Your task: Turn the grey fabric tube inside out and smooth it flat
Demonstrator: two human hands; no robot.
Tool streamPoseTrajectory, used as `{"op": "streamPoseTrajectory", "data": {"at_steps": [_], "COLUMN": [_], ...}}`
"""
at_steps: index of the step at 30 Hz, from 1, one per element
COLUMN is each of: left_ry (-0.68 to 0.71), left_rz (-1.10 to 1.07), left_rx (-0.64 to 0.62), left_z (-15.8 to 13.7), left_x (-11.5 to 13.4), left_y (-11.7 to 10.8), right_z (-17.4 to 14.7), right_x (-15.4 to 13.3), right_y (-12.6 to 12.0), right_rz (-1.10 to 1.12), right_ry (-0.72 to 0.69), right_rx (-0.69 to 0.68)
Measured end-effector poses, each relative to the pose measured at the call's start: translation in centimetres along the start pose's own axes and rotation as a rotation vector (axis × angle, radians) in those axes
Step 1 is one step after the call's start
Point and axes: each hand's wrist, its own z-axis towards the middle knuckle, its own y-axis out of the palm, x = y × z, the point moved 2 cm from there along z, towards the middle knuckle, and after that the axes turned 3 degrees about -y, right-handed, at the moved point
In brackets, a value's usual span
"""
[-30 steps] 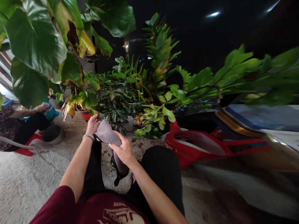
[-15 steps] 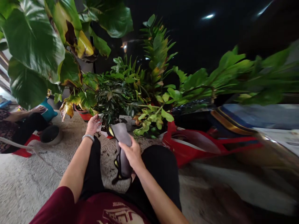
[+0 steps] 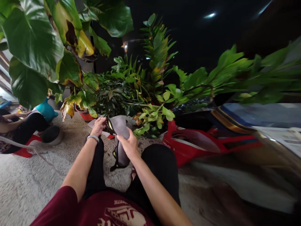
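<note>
Here the right hand (image 3: 129, 145) grips the grey pouch (image 3: 119, 138) around its middle, holding it upright, while the left hand (image 3: 98, 125) pinches its top edge, near the potted plants (image 3: 122, 91).

The glove (image 3: 119, 131) is grey with a black cuff edged in yellow. A silver bangle (image 3: 93, 137) circles the wrist. The shirt (image 3: 98, 210) is maroon with cream print, the trousers (image 3: 155, 169) black. The big leaves (image 3: 33, 47) are deep green, some blotched yellow and brown. The plant pot (image 3: 84, 115) is red, the dustpan (image 3: 199, 147) red, the floor (image 3: 28, 182) speckled grey.
</note>
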Motion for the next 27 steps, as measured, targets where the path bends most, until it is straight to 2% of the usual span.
{"op": "streamPoseTrajectory", "data": {"at_steps": [2, 4, 6, 8, 10, 13, 17, 20, 22, 24, 25, 27], "left_ry": [0.007, 0.002, 0.003, 0.005, 0.001, 0.0, 0.015, 0.016, 0.013, 0.011, 0.011, 0.009], "left_rz": [0.025, 0.053, 0.099, 0.151, 0.19, 0.216, 0.229, 0.24, 0.244, 0.244, 0.244, 0.246], "left_rx": [0.0, 0.012, 0.048, 0.092, 0.119, 0.131, 0.139, 0.145, 0.142, 0.135, 0.136, 0.143], "left_z": [0.3, 0.6, 0.9, 1.0, 1.0, 0.9, 0.9, 1.0, 1.1, 1.1, 1.1, 1.1], "left_x": [-0.3, -0.6, -0.7, -0.8, -0.9, -0.8, -0.5, -0.3, -0.4, -0.5, -0.5, -0.6], "left_y": [0.1, 0.0, -0.1, -0.2, -0.4, -0.6, -1.2, -1.6, -1.6, -1.5, -1.4, -1.3], "right_z": [-2.4, -2.8, -1.0, 2.1, 5.1, 6.1, 1.0, -0.9, 0.9, 4.4, 6.2, 8.8], "right_x": [0.1, -1.6, -4.2, -6.5, -7.4, -5.1, -0.8, -1.8, -4.6, -7.5, -8.4, -8.6], "right_y": [-0.9, -2.2, -3.2, -3.4, -2.8, -1.1, -0.8, -2.1, -2.6, -2.3, -1.8, -0.6], "right_rz": [-0.011, -0.017, -0.021, -0.019, -0.014, -0.033, -0.068, -0.049, -0.024, 0.005, 0.015, 0.016], "right_ry": [-0.001, -0.044, -0.121, -0.207, -0.245, -0.141, 0.037, -0.007, -0.116, -0.234, -0.267, -0.26], "right_rx": [-0.026, -0.007, 0.069, 0.173, 0.229, 0.135, -0.068, -0.106, -0.011, 0.121, 0.165, 0.165]}}
